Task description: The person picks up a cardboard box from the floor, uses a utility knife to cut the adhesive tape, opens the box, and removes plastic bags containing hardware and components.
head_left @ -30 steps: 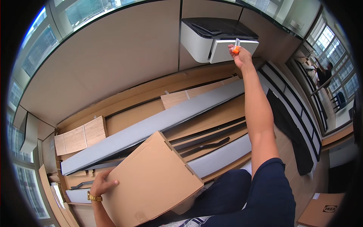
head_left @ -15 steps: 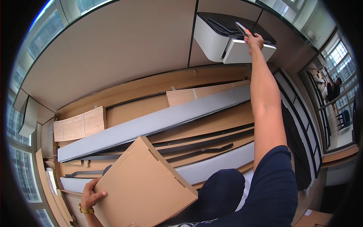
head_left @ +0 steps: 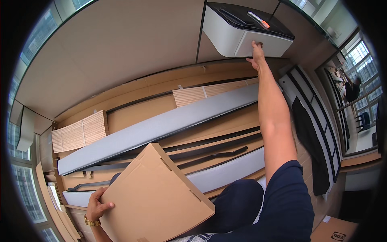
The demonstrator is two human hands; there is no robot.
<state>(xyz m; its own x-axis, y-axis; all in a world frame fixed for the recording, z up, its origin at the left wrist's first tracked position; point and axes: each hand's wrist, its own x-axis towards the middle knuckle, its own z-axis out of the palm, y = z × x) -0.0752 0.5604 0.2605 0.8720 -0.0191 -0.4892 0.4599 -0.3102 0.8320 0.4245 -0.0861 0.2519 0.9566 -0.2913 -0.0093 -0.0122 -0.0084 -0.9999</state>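
Note:
My left hand [head_left: 98,205], with a gold wristwatch, grips the left edge of a flat cardboard box [head_left: 157,197] tilted over my lap. My right arm reaches far forward to a white bedside cabinet with a dark top [head_left: 225,36] on the wall. My right hand [head_left: 257,55] rests against the front of its drawer [head_left: 276,45], fingers apart and holding nothing; the drawer front sits flush. On the dark top lies an orange and light-coloured box cutter [head_left: 259,20], near a dark flat item [head_left: 236,17].
A long open carton [head_left: 141,107] in front of me holds bundled wooden slats [head_left: 80,131], a long grey padded board [head_left: 161,123] and dark metal bars [head_left: 213,155]. Panels with black bars [head_left: 318,101] lean at the right. Another carton [head_left: 332,230] sits at lower right.
My right hand has let go of the box cutter on the cabinet top and dropped to the drawer front. The drawer, ajar before, is now pushed in. My left hand still holds the box.

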